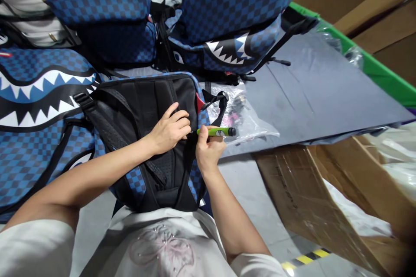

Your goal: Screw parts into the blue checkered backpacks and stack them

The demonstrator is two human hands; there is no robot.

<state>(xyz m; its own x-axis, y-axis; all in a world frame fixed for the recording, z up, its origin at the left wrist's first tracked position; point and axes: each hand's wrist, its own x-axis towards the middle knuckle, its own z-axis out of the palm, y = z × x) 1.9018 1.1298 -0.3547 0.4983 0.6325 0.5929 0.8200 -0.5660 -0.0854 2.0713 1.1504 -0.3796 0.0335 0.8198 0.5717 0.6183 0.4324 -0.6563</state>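
Note:
A backpack (159,95) lies with its black padded back and straps facing up, close to my body; blue checkered fabric shows along its edges. My left hand (172,129) rests on the back panel, fingers bent, at the right of its middle. Just beside it, over the backpack's right edge, my right hand (209,147) grips a green pen-like tool (216,132) with a black end that points right. The tool's left end reaches toward my left fingertips; what those fingers pinch, if anything, is too small to tell.
Checkered backpacks with shark-teeth prints stand behind (227,8) and lie at the left (39,95). A clear plastic bag (250,117) lies on the grey table surface (292,86). Right of the table are an open cardboard box (292,186) and a green edge (373,65).

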